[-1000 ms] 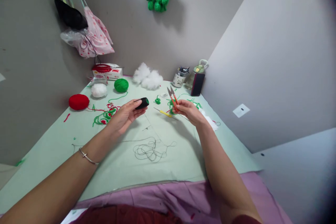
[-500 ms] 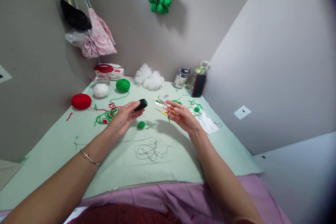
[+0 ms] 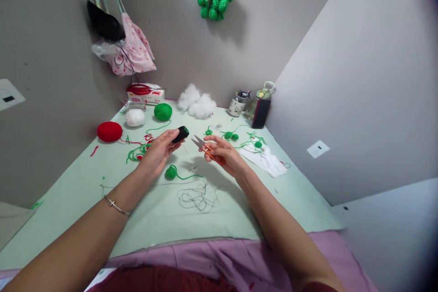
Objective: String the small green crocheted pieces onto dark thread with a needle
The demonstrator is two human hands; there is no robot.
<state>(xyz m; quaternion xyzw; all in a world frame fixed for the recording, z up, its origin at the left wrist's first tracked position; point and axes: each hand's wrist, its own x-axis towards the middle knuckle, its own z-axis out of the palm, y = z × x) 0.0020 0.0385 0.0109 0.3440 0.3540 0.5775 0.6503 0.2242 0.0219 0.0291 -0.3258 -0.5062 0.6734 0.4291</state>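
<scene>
While the desk beneath the black spool lies strewn with yarn, your left hand keeps a closed grip on that spool. Just right of it, your right hand pinches the orange snips, blades parted. Below the spool lie a loose thread tangle and a green ball. Thread looks drawn off, and I judge the cutting not yet done.
</scene>
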